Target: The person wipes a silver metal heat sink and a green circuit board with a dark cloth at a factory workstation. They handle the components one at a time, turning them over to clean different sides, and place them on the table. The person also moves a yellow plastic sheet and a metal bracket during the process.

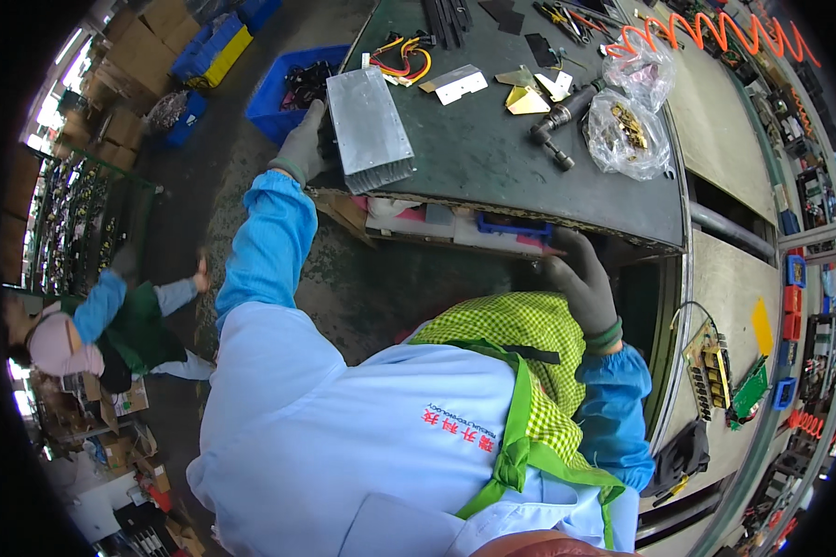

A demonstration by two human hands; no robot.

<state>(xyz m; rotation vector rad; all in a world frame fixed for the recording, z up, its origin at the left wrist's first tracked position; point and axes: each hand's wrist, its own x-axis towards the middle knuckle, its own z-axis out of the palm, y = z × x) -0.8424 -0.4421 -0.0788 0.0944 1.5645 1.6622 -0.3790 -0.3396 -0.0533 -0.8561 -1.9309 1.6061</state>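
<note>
A silver finned metal block, like a heat sink (370, 125), stands at the near left corner of the dark green bench top (492, 148). My left hand (305, 147), in a grey glove, grips its left side; the fingertips are partly hidden behind it. In front of the bench's near edge, above the checked apron, my right hand (581, 283) is raised in a grey glove. Its fingers are loosely bent and apart, with nothing plainly seen in them. A black angled power driver (562, 125) and a clear bag of brass-coloured parts (628, 135) lie to the right on the bench.
Red and yellow cables (404, 63), bent metal plates (460, 85) and pliers (567, 20) lie farther back. A blue bin (283, 93) stands left of the bench. A conveyor line (720, 139) runs along the right, under an orange coiled hose (724, 35). Another person (121, 325) is at far left.
</note>
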